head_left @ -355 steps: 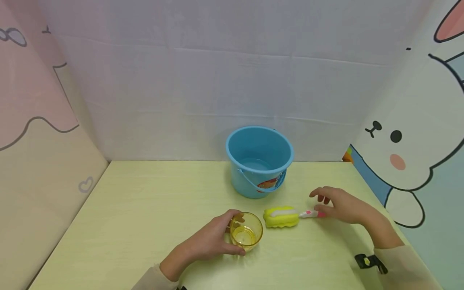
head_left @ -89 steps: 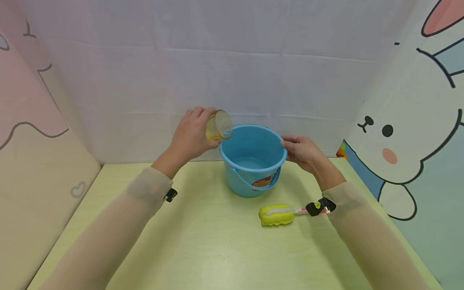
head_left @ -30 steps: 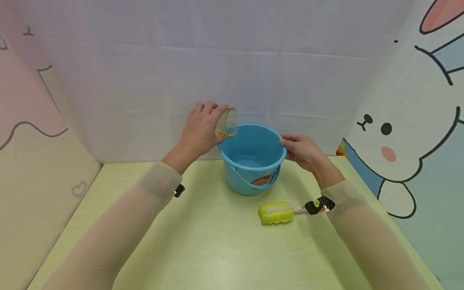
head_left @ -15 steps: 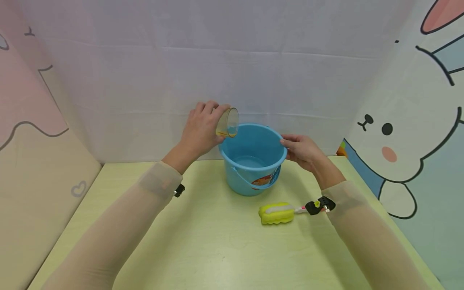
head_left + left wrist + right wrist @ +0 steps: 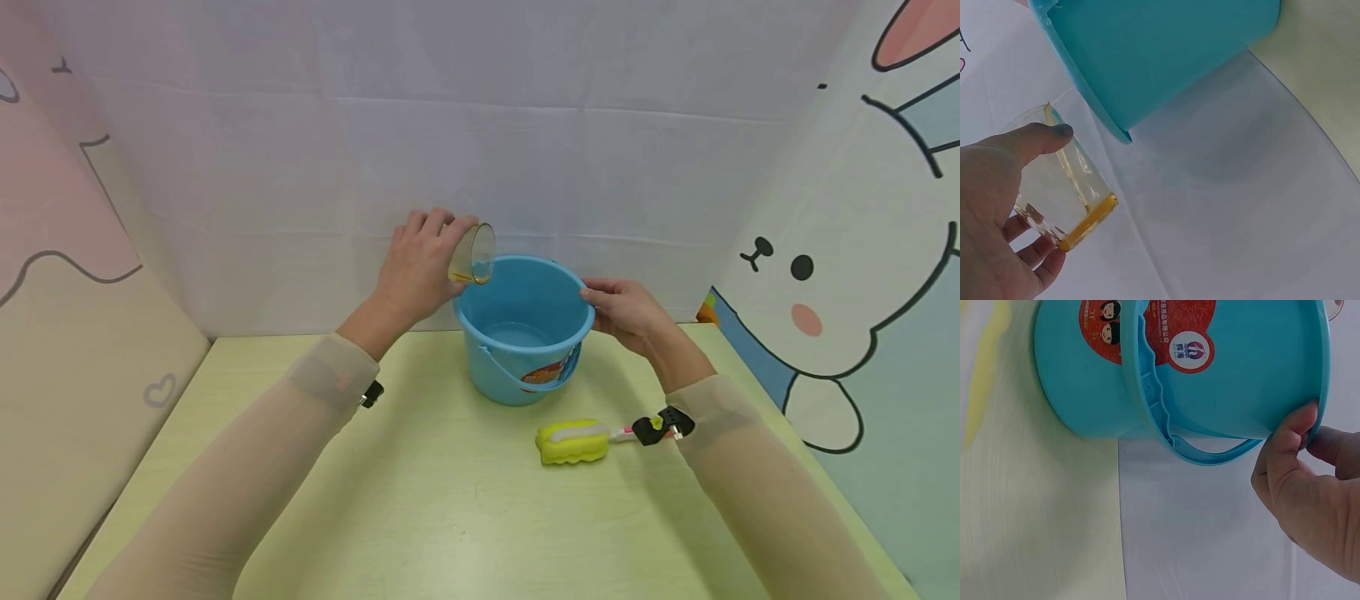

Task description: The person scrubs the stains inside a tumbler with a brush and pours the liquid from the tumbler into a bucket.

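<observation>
My left hand (image 5: 420, 267) grips a clear amber-tinted drinking glass (image 5: 472, 254), tipped on its side with its mouth toward the bucket's left rim. In the left wrist view the thumb lies along one side of the glass (image 5: 1054, 181) and fingers curl near its thick amber base. Whether liquid is in it, I cannot tell. The blue plastic bucket (image 5: 491, 367) stands upright on the table, with a little clear liquid apparently at its bottom. On its right rim my right hand (image 5: 626, 315) pinches the edge between thumb and fingers, plainly so in the right wrist view.
A yellow sponge bottle brush (image 5: 572, 442) lies in front of the bucket, its handle partly hidden by the black right wrist camera (image 5: 652, 429). The bucket's handle (image 5: 517, 379) hangs down in front. A white sheet (image 5: 300, 208) rises behind the table (image 5: 420, 500).
Earlier, the left hand held the glass upright at the table and the right hand hovered by the brush. Both rose to the bucket; the glass tipped, then shifted slightly right. Lately almost still.
</observation>
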Action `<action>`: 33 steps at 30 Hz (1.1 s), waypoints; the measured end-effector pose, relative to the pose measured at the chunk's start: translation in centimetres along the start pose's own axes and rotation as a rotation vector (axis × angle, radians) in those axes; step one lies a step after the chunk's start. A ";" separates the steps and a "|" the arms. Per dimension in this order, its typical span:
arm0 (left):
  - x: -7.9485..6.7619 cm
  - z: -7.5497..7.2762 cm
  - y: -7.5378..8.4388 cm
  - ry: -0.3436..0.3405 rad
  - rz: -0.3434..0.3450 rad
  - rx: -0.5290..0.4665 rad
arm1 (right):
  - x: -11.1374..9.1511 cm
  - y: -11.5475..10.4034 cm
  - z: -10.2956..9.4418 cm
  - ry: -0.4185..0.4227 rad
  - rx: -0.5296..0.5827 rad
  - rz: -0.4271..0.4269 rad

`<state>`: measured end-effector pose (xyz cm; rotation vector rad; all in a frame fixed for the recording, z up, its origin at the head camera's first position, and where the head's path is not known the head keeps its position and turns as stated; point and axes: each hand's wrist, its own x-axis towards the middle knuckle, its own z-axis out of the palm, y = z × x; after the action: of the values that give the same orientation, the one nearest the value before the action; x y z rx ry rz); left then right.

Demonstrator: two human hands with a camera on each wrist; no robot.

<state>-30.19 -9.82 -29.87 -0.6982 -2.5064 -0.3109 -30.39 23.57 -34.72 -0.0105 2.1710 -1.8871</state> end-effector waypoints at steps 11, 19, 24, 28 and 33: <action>0.0 0.1 0.1 -0.002 0.005 0.001 | -0.1 0.0 0.0 0.002 0.000 0.005; -0.1 0.0 0.2 -0.012 0.001 0.011 | -0.2 0.0 0.0 0.001 0.003 0.005; -0.1 0.1 0.3 -0.014 0.001 0.005 | -0.2 0.0 0.1 0.003 0.004 0.006; -0.1 0.1 0.3 -0.010 0.003 0.004 | -0.3 -0.1 0.1 0.002 0.000 0.006; -0.1 0.1 0.3 -0.006 0.006 0.000 | -0.2 0.0 0.1 0.001 0.000 0.004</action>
<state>-29.97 -9.56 -30.00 -0.7075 -2.5096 -0.3075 -30.14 23.53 -34.66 -0.0061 2.1705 -1.8851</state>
